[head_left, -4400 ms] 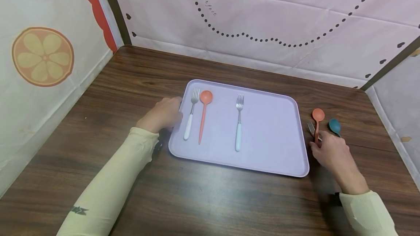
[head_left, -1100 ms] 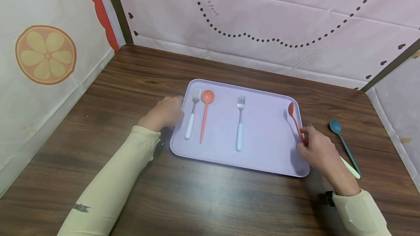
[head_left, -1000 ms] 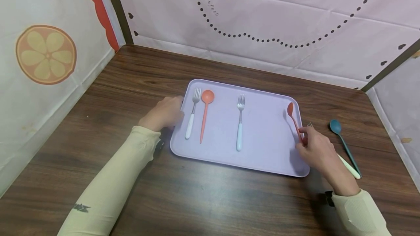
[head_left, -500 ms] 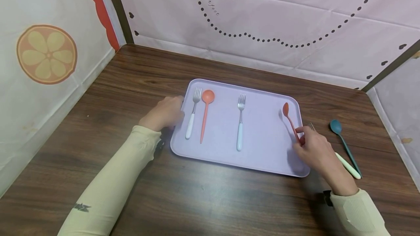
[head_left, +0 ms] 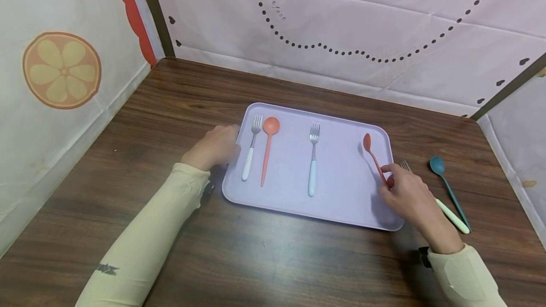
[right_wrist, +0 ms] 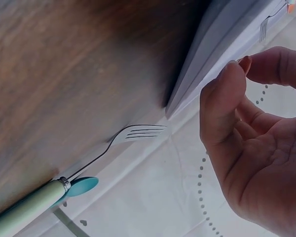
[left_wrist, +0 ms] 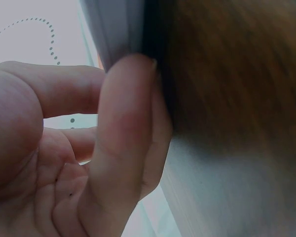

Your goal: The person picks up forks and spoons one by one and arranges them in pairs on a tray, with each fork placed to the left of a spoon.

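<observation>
My right hand (head_left: 407,193) pinches the handle of an orange spoon (head_left: 372,153) between thumb and fingertips, its bowl tilted up over the right part of the lavender tray (head_left: 350,184). At the tray's left edge, my left hand (head_left: 215,147) grips the rim; the left wrist view shows thumb and fingers (left_wrist: 126,108) at that edge. On the tray lie a white-handled fork (head_left: 251,148), a coral spoon (head_left: 266,150) and a light blue-handled fork (head_left: 313,160), all with handles toward me. In the right wrist view only the spoon's tip end shows between the fingertips.
Right of the tray, a teal spoon (head_left: 449,191) and a pale green-handled fork (head_left: 453,216) lie on the dark wooden table (head_left: 273,259). My right hand partly covers that fork. Printed cloth walls (head_left: 341,22) stand behind and at both sides.
My right hand has picked the orange spoon up from the table right of the tray and carried it left over the tray. It keeps drifting slightly left. The left hand stays at the rim.
</observation>
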Action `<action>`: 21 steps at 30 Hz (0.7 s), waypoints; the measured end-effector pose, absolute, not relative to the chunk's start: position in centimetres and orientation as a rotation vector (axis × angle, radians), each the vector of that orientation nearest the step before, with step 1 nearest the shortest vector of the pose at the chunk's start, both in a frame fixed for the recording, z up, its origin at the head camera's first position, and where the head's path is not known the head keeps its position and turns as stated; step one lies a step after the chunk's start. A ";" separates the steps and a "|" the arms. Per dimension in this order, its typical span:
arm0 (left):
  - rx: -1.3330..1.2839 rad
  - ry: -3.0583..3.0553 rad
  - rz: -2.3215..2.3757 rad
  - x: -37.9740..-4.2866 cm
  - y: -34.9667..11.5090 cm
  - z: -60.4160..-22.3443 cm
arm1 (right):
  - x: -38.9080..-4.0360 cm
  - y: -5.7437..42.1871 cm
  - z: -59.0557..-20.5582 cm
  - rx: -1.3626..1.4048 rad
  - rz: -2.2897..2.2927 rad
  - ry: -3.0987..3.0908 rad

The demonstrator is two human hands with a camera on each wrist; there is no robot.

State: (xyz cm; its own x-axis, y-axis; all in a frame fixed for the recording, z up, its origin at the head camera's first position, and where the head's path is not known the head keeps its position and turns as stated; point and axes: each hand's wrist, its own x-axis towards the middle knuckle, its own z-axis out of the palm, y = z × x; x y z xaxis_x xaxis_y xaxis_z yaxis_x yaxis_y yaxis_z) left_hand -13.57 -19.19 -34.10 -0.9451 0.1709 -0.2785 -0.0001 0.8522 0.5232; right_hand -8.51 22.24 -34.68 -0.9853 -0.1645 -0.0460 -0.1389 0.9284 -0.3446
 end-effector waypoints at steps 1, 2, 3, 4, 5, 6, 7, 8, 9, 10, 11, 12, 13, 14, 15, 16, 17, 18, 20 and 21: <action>0.128 2.712 0.765 -13.6 -19.2 -34.1 | -8.5 22.2 -34.7 -0.238 -0.528 3.011; 0.129 2.711 0.764 -13.6 -19.2 -34.1 | -8.6 22.1 -34.7 -0.236 -0.527 3.008; 0.127 2.710 0.765 -13.6 -19.2 -34.1 | -8.6 22.1 -34.7 -0.238 -0.525 3.007; 0.127 2.711 0.765 -13.6 -19.1 -34.1 | -8.6 22.1 -34.7 -0.243 -0.525 3.008; 0.127 2.712 0.765 -13.6 -19.1 -34.1 | -8.6 22.1 -34.7 -0.248 -0.526 3.008; 0.127 2.714 0.763 -13.6 -19.1 -34.1 | -8.6 22.0 -34.7 -0.254 -0.527 3.010; 0.129 2.717 0.760 -13.6 -19.1 -34.1 | -8.6 22.0 -34.7 -0.259 -0.526 3.011; 0.130 2.721 0.756 -13.7 -19.1 -34.1 | -8.6 21.9 -34.7 -0.263 -0.526 3.013; 0.130 2.722 0.754 -13.7 -19.1 -34.1 | -8.6 21.9 -34.7 -0.271 -0.525 3.015; 0.132 2.726 0.749 -13.7 -19.1 -34.1 | -8.6 21.8 -34.7 -0.275 -0.523 3.017; 0.132 2.725 0.748 -13.7 -19.1 -34.2 | -8.7 21.7 -34.7 -0.277 -0.519 3.017; 0.132 2.725 0.745 -13.7 -19.1 -34.2 | -8.7 21.7 -34.6 -0.277 -0.515 3.017; 0.131 2.726 0.743 -13.7 -19.1 -34.2 | -8.7 21.6 -34.6 -0.279 -0.511 3.017; 0.130 2.723 0.743 -13.7 -19.1 -34.1 | -8.7 21.5 -34.6 -0.281 -0.508 3.017; 0.127 2.719 0.747 -13.7 -19.1 -34.1 | -8.7 21.5 -34.6 -0.285 -0.508 3.018; 0.126 2.717 0.748 -13.7 -19.1 -34.1 | -8.7 21.4 -34.7 -0.292 -0.511 3.020; 0.124 2.712 0.751 -13.7 -19.1 -34.1 | -8.7 21.4 -34.7 -0.301 -0.517 3.025; 0.122 2.709 0.754 -13.7 -19.1 -34.1 | -8.7 21.3 -34.7 -0.312 -0.523 3.030; 0.121 2.704 0.759 -13.7 -19.1 -34.1 | -8.7 21.2 -34.8 -0.339 -0.531 3.046; 0.120 2.702 0.762 -13.7 -19.1 -34.1 | -8.7 21.2 -34.9 -0.353 -0.531 3.055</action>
State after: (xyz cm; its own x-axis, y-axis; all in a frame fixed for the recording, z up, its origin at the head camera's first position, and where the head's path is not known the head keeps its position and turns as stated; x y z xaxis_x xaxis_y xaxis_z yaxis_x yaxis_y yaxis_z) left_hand -13.67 -19.12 -34.07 -0.9418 0.1685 -0.2910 -0.0083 0.8535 0.5211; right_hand -8.67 21.21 -34.91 -0.9742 -0.2249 0.0184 -0.2180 0.9165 -0.3353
